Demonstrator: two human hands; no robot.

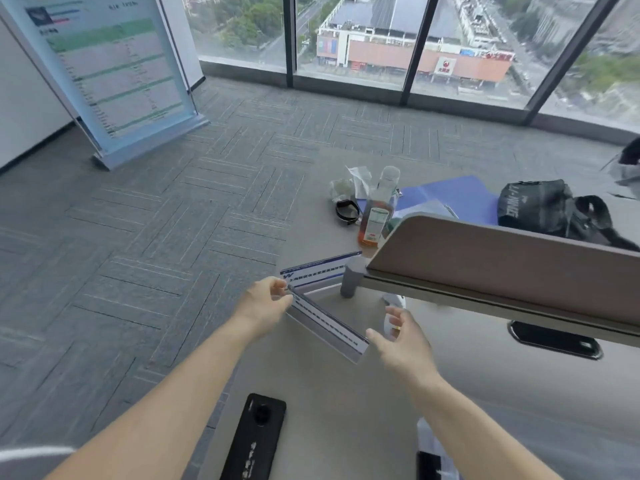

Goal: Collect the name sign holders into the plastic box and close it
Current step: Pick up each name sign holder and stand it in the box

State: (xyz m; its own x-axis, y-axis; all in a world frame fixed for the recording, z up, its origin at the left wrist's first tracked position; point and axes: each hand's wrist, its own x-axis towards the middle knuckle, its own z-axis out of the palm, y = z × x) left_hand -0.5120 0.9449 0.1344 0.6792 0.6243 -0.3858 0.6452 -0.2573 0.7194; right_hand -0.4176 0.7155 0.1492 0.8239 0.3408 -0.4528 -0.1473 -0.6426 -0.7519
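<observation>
Just in front of the desk divider, a name sign holder lies slantwise above the grey desk, gripped at both ends. Left hand pinches its far end with closed fingers; right hand touches its near end, fingers half spread. A second name sign holder stands beyond it, beside the divider's end. Farther behind the divider, a bottle stands. No plastic box shows.

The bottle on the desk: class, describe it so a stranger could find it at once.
Start at the grey desk and its upright divider panel. Just beyond the panel's rounded end stands a clear bottle. Unlike the crumpled tissue and sunglasses beside it, it holds amber liquid.
</observation>
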